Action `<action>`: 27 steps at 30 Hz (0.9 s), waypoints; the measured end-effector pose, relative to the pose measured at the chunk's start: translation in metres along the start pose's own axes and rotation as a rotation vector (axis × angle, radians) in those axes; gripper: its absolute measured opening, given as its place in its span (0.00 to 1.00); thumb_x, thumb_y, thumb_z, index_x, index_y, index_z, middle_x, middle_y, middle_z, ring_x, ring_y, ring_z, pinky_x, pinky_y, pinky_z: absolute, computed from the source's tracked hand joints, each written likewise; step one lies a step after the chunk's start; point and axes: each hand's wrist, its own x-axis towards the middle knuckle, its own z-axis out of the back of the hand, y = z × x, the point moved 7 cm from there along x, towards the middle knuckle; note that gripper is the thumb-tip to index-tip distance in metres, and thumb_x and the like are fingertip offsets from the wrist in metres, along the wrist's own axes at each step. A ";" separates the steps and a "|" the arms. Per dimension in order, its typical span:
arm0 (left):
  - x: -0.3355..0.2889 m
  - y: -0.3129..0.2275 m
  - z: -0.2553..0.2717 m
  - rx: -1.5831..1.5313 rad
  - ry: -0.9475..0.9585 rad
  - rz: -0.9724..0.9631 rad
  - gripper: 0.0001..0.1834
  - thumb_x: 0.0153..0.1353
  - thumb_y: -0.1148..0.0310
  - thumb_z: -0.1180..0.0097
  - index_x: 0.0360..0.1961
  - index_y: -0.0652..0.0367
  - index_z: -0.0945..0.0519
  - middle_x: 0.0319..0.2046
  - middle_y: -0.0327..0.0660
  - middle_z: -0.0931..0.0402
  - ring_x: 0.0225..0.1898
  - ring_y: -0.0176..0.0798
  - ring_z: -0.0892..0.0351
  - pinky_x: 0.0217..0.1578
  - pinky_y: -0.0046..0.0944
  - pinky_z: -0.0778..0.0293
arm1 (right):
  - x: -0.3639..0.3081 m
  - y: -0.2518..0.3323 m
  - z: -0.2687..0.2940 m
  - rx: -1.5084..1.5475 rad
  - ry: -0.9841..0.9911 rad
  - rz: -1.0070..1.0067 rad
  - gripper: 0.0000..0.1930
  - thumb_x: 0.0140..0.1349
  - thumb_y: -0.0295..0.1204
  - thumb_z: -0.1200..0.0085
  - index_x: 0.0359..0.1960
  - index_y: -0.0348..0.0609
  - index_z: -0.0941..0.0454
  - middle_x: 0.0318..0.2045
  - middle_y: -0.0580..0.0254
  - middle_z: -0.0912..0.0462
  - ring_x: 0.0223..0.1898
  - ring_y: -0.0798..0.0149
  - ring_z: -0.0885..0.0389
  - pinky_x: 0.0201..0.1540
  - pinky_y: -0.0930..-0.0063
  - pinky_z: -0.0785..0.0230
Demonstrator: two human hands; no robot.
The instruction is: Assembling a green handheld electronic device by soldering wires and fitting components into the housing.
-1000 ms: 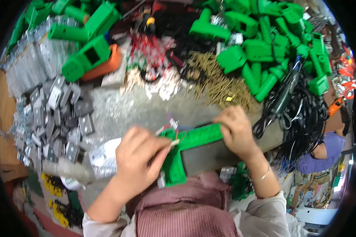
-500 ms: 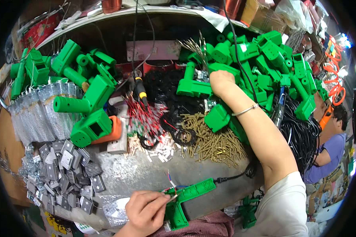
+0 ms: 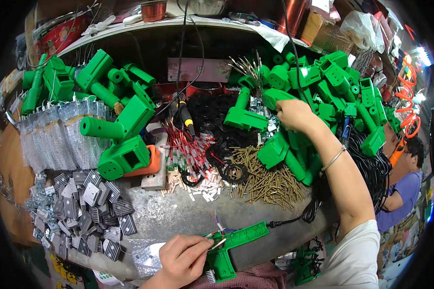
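Low in the middle, my left hand (image 3: 184, 259) is closed, thumb and fingertips pinched on thin wires (image 3: 219, 224) at an open green tool housing half (image 3: 248, 234). The housing rests at the bench's near edge, its handle part pointing toward me, with a black cord leaving its far right end. A small finned metal piece (image 3: 210, 276) shows at the handle's bottom. My right arm reaches far over the bench. My right hand (image 3: 294, 114) has curled fingers beside small silvery parts (image 3: 272, 126) among green housings (image 3: 275, 150); whatever its fingertips hold is hidden.
Brass-coloured screws (image 3: 270, 185), white sleeves (image 3: 207, 189) and red-wired parts (image 3: 190, 147) lie mid-bench. Grey heat sinks (image 3: 89, 207) and bubble-wrapped bundles (image 3: 58, 135) are left. Black cords (image 3: 364, 164) heap at right, near another person (image 3: 402, 190). A yellow-black screwdriver (image 3: 185, 116) stands there.
My right hand has shifted slightly right and toward me, still by the small metal parts. My left hand keeps its pinch at the housing. The whole view has shifted a little.
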 end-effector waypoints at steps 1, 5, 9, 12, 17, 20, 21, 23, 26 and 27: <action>-0.002 -0.001 0.001 0.011 0.006 0.001 0.14 0.44 0.82 0.36 0.35 0.58 0.16 0.29 0.41 0.19 0.25 0.41 0.22 0.25 0.36 0.28 | -0.003 -0.004 -0.005 0.000 -0.002 0.001 0.11 0.58 0.32 0.51 0.38 0.42 0.20 0.32 0.46 0.16 0.38 0.43 0.17 0.42 0.49 0.26; -0.005 -0.002 0.004 0.021 0.002 0.017 0.15 0.44 0.82 0.36 0.35 0.58 0.16 0.29 0.41 0.19 0.24 0.40 0.22 0.24 0.36 0.29 | -0.031 0.015 -0.001 -0.235 -0.053 0.064 0.17 0.59 0.30 0.53 0.49 0.42 0.22 0.29 0.48 0.16 0.34 0.44 0.16 0.38 0.50 0.26; -0.004 -0.005 0.009 0.046 0.037 -0.029 0.16 0.43 0.82 0.35 0.37 0.58 0.16 0.30 0.41 0.20 0.24 0.41 0.22 0.23 0.36 0.28 | -0.047 0.027 0.001 -0.468 0.006 0.146 0.16 0.60 0.29 0.53 0.49 0.40 0.21 0.28 0.55 0.15 0.31 0.51 0.15 0.34 0.56 0.26; 0.005 -0.010 0.009 0.086 0.094 -0.071 0.16 0.43 0.81 0.34 0.37 0.59 0.16 0.31 0.41 0.20 0.26 0.42 0.21 0.25 0.37 0.26 | -0.052 0.028 0.018 -0.593 0.036 0.203 0.13 0.61 0.30 0.52 0.44 0.40 0.20 0.27 0.59 0.14 0.31 0.55 0.14 0.34 0.59 0.26; 0.025 -0.018 0.006 0.179 0.201 -0.070 0.14 0.45 0.80 0.35 0.36 0.57 0.17 0.35 0.41 0.19 0.32 0.45 0.22 0.30 0.40 0.26 | -0.060 0.021 0.002 -0.701 0.227 0.242 0.12 0.61 0.29 0.52 0.42 0.39 0.20 0.27 0.59 0.15 0.31 0.56 0.14 0.34 0.61 0.26; 0.062 -0.027 -0.017 0.238 0.323 -0.172 0.14 0.48 0.78 0.36 0.39 0.58 0.18 0.41 0.44 0.20 0.40 0.48 0.20 0.38 0.44 0.23 | -0.059 0.033 0.005 -0.538 -0.056 0.267 0.10 0.58 0.33 0.46 0.36 0.47 0.14 0.33 0.61 0.13 0.35 0.61 0.13 0.33 0.64 0.26; 0.080 -0.031 -0.025 0.251 0.326 -0.240 0.16 0.49 0.77 0.36 0.42 0.59 0.19 0.46 0.46 0.22 0.46 0.50 0.22 0.44 0.45 0.24 | -0.059 0.034 0.007 -0.473 -0.145 0.274 0.11 0.58 0.31 0.47 0.37 0.39 0.17 0.31 0.58 0.13 0.33 0.60 0.13 0.32 0.66 0.25; 0.121 -0.025 -0.065 0.280 0.320 -0.377 0.21 0.50 0.76 0.38 0.48 0.63 0.22 0.54 0.48 0.25 0.57 0.52 0.27 0.53 0.47 0.27 | -0.063 0.027 0.003 -0.436 -0.137 0.244 0.11 0.57 0.30 0.48 0.37 0.38 0.18 0.30 0.56 0.13 0.33 0.59 0.13 0.31 0.65 0.26; 0.183 0.001 -0.139 0.496 0.291 -0.487 0.28 0.52 0.76 0.43 0.58 0.66 0.28 0.63 0.49 0.31 0.66 0.51 0.36 0.62 0.48 0.34 | -0.067 0.036 0.008 -0.412 -0.165 0.220 0.10 0.59 0.31 0.49 0.35 0.44 0.16 0.29 0.60 0.14 0.35 0.60 0.14 0.38 0.60 0.30; 0.204 0.016 -0.163 0.565 0.288 -0.486 0.29 0.53 0.75 0.44 0.59 0.66 0.29 0.64 0.49 0.33 0.68 0.50 0.38 0.63 0.49 0.36 | -0.069 0.043 0.009 -0.445 -0.189 0.254 0.10 0.58 0.32 0.49 0.33 0.47 0.15 0.29 0.62 0.14 0.36 0.60 0.15 0.41 0.59 0.32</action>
